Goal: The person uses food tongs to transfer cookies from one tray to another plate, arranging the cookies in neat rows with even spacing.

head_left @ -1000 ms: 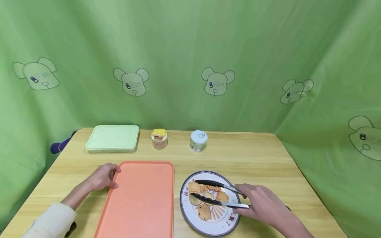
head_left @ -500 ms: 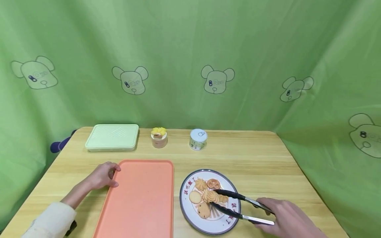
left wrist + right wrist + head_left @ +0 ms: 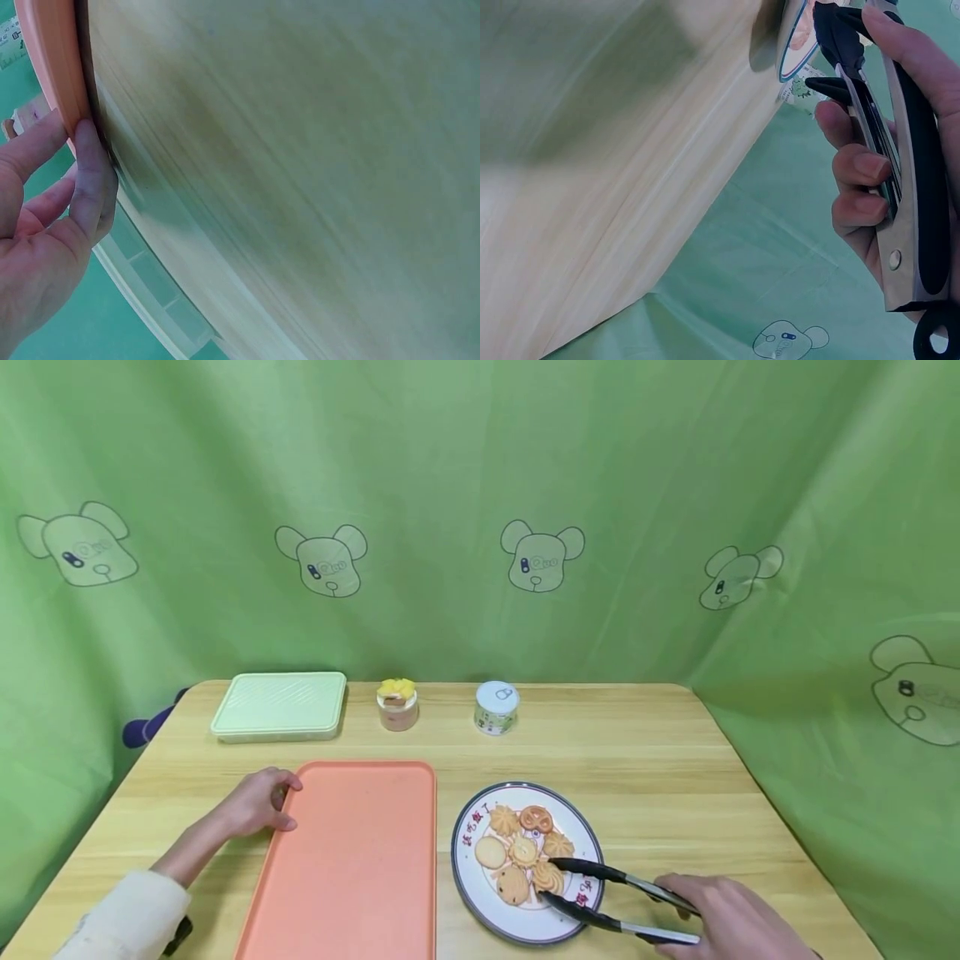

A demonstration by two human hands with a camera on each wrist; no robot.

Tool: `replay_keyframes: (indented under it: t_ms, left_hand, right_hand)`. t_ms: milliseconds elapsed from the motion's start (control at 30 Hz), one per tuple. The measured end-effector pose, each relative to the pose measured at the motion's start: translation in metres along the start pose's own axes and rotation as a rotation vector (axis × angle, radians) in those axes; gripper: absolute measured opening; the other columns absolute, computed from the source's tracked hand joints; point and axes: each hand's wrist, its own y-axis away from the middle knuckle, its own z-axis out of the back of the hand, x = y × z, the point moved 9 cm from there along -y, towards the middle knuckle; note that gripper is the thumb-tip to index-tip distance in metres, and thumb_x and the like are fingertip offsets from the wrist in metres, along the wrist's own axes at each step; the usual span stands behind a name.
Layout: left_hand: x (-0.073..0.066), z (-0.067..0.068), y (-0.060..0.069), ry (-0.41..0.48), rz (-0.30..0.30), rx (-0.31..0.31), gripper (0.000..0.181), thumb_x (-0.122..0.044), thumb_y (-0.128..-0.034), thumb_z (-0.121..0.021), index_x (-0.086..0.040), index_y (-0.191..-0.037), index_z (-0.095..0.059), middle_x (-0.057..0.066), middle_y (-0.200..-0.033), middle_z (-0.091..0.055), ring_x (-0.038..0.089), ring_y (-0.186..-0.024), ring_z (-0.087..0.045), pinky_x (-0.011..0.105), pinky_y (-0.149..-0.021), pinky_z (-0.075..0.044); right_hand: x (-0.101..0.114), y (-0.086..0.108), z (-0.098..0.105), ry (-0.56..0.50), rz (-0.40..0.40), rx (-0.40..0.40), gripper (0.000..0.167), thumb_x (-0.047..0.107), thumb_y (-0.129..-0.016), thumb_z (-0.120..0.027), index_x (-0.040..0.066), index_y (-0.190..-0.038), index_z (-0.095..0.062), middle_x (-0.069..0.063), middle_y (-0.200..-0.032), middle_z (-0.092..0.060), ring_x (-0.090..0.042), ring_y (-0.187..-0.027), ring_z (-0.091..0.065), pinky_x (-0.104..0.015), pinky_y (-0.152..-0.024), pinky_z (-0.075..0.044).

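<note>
My left hand [image 3: 255, 802] holds the left edge of a coral-coloured tray [image 3: 348, 860]; in the left wrist view its thumb and fingers pinch the rim. My right hand [image 3: 731, 914] grips metal tongs [image 3: 600, 872] with black tips. Spread slightly apart, those tips lie on either side of a swirl cookie [image 3: 548, 878] at the lower right of the cookies on a white, dark-rimmed plate [image 3: 540, 931]. Whether they press on it I cannot tell. Several more cookies lie around it, among them a pretzel-shaped cookie [image 3: 536, 819] and a smooth round cookie [image 3: 491, 852].
Along the table's back edge stand a pale green lidded box [image 3: 279, 706], a small jar with a yellow top [image 3: 397, 714] and a white-lidded can [image 3: 495, 710]. A green curtain [image 3: 450, 527] hangs behind and at both sides.
The tongs have moved right and nearer to me. A swirl cookie between their tips has shifted from the plate's upper left to its lower right. The left hand and tray stay put.
</note>
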Motion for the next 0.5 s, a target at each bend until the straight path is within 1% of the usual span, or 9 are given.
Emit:
replay_keyframes:
  t_ms: [133,200,300,367,500]
  left_hand:
    - [0.0,0.0,0.0,-0.011,-0.005,-0.007,0.048,-0.003,-0.0649,-0.083,0.006,-0.105,-0.058,0.009,-0.082,-0.053,0.017,-0.071,-0.048,0.026,-0.059,-0.041]
    - [0.0,0.0,0.0,-0.011,-0.004,-0.01,0.048,-0.003,-0.0647,-0.083,0.005,-0.105,-0.059,0.009,-0.083,-0.053,0.018,-0.071,-0.048,0.026,-0.059,-0.041]
    - [0.0,0.001,-0.001,-0.01,-0.007,-0.013,0.048,-0.003,-0.0647,-0.083,0.005,-0.105,-0.059,0.01,-0.083,-0.052,0.018,-0.072,-0.048,0.027,-0.059,-0.041]
    - [0.0,0.001,-0.001,-0.008,-0.006,-0.014,0.048,-0.003,-0.0647,-0.083,0.005,-0.105,-0.059,0.01,-0.083,-0.052,0.018,-0.072,-0.048,0.027,-0.059,-0.041]
    - [0.001,0.0,0.0,-0.001,0.0,-0.01,0.048,-0.002,-0.0649,-0.083,0.005,-0.105,-0.058,0.009,-0.082,-0.052,0.018,-0.071,-0.047,0.026,-0.059,-0.041]
  right_hand:
    - [-0.002,-0.002,0.0,-0.009,-0.069,0.016,0.063,0.056,-0.058,-0.081,0.021,-0.109,-0.067,0.012,-0.09,-0.066,-0.003,-0.067,-0.048,-0.023,-0.059,-0.043]
    - [-0.003,-0.003,0.0,-0.032,-0.101,0.031,0.064,0.054,-0.056,-0.083,0.021,-0.109,-0.067,0.011,-0.093,-0.067,-0.006,-0.069,-0.05,-0.026,-0.062,-0.045]
    - [-0.001,-0.004,0.003,-0.06,-0.113,0.039,0.068,0.053,-0.055,-0.084,0.019,-0.11,-0.067,0.007,-0.097,-0.068,-0.008,-0.074,-0.054,-0.031,-0.066,-0.05]
    - [-0.001,-0.003,0.007,-0.078,-0.117,0.029,0.069,0.053,-0.053,-0.085,0.018,-0.11,-0.066,0.004,-0.098,-0.069,-0.009,-0.077,-0.056,-0.034,-0.069,-0.051]
    - [0.0,-0.002,0.02,-0.082,-0.094,-0.035,0.071,0.055,-0.054,-0.084,0.016,-0.111,-0.065,0.002,-0.096,-0.069,-0.012,-0.081,-0.06,-0.038,-0.07,-0.053]
